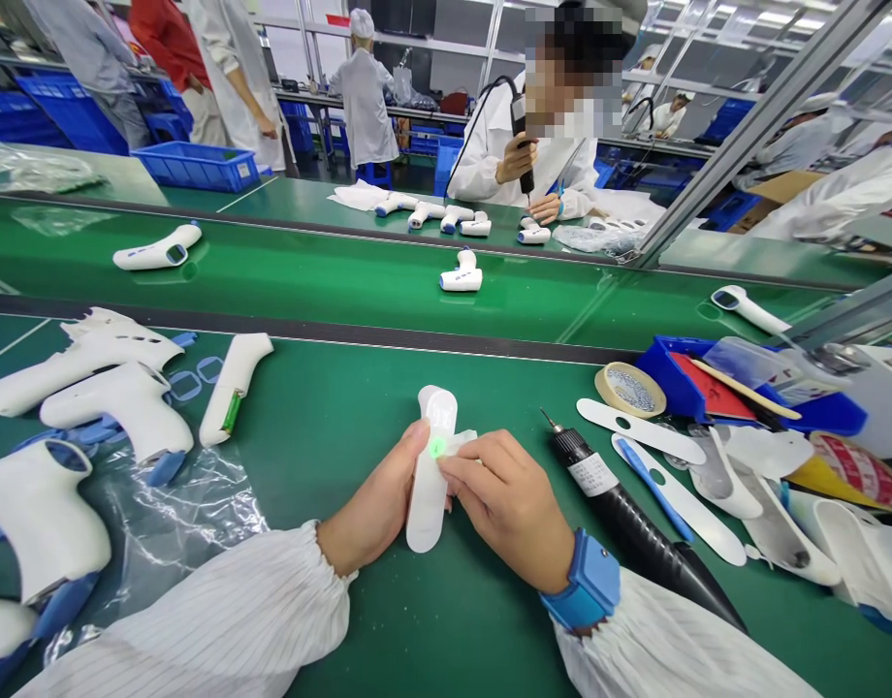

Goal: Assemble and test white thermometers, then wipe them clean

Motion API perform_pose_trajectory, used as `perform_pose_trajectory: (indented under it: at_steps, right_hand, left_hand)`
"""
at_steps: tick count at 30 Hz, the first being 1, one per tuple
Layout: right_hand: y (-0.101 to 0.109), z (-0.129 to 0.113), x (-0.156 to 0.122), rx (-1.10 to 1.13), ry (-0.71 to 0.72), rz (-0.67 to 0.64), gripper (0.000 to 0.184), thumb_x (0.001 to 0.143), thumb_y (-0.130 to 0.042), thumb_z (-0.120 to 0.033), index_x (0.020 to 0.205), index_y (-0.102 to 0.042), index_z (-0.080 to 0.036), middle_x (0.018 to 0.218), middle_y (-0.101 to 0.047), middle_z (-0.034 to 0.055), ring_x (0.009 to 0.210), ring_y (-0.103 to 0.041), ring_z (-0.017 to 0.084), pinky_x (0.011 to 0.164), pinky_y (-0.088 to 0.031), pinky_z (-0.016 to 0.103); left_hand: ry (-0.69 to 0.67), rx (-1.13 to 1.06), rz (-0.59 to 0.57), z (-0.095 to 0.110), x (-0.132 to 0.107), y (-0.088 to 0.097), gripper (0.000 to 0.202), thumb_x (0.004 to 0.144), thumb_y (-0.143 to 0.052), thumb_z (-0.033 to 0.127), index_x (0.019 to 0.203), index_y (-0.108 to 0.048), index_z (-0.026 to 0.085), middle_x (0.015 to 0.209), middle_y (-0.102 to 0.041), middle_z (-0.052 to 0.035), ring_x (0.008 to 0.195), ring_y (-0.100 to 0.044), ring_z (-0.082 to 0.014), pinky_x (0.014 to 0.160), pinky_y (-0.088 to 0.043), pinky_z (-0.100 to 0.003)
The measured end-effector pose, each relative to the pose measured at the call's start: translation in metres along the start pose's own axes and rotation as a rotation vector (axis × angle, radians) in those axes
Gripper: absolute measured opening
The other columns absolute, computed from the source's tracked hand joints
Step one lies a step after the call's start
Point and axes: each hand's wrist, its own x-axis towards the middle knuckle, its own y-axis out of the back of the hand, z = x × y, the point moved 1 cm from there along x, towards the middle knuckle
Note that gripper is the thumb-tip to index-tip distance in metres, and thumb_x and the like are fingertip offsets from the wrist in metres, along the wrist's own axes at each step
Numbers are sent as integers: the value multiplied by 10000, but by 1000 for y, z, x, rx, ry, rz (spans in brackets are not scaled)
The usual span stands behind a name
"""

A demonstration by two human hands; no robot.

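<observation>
In the middle of the head view, my left hand [384, 494] grips a white handheld thermometer [426, 504] by its left side. It is held lengthwise away from me, and a small green light glows near its middle. My right hand [508, 499], with a blue band at the wrist, is closed in a pinch against the right side beside the light. A pale flap [461, 441] sticks out just above those fingertips; whether they pinch it or the thermometer's edge, I cannot tell. Further left lies a white thermometer housing [237, 388] with a green piece showing in its handle.
White gun-shaped housings [126, 407] and clear plastic film [176, 514] lie at left. A black electric screwdriver [613, 504], loose white covers [679, 499], a tape roll [630, 390] and a blue bin [660, 364] are at right. Beyond runs a green conveyor [330, 281]; a co-worker [562, 136] sits across.
</observation>
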Motion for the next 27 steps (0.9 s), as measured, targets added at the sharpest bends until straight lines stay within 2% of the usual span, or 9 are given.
perform_pose_trajectory:
  at_steps: [10, 20, 24, 27]
  right_hand:
    - [6, 9, 1, -83, 149, -52, 198, 855, -451, -77, 837, -622, -173, 734, -611, 45, 677, -500, 148, 626, -444, 298]
    - [8, 18, 1, -165, 336, -54, 224, 870, -399, -63, 910, -604, -145, 799, -630, 69, 787, -532, 177, 687, -460, 307]
    - [8, 16, -2, -202, 333, 0, 225, 860, -400, -51, 911, -597, -147, 803, -637, 68, 788, -529, 183, 679, -458, 308]
    - [11, 16, -4, -210, 256, 55, 233, 826, -424, -11, 894, -593, -156, 797, -630, 66, 779, -522, 177, 695, -457, 302]
  left_hand:
    - [88, 65, 52, -5, 1, 6, 465, 813, -371, 590, 717, -525, 161, 623, -503, -7, 593, -474, -132, 665, -393, -310]
    - [137, 94, 27, -2, 0, 4, 532, 806, -328, 629, 694, -539, 154, 555, -502, -11, 514, -465, -116, 567, -389, -275]
    - [124, 92, 19, -3, 0, 4, 530, 806, -338, 625, 701, -547, 149, 567, -515, -18, 536, -476, -118, 578, -394, -274]
    - [120, 77, 10, -2, -1, 4, 517, 813, -339, 612, 712, -554, 152, 570, -514, -15, 548, -474, -119, 596, -400, -278]
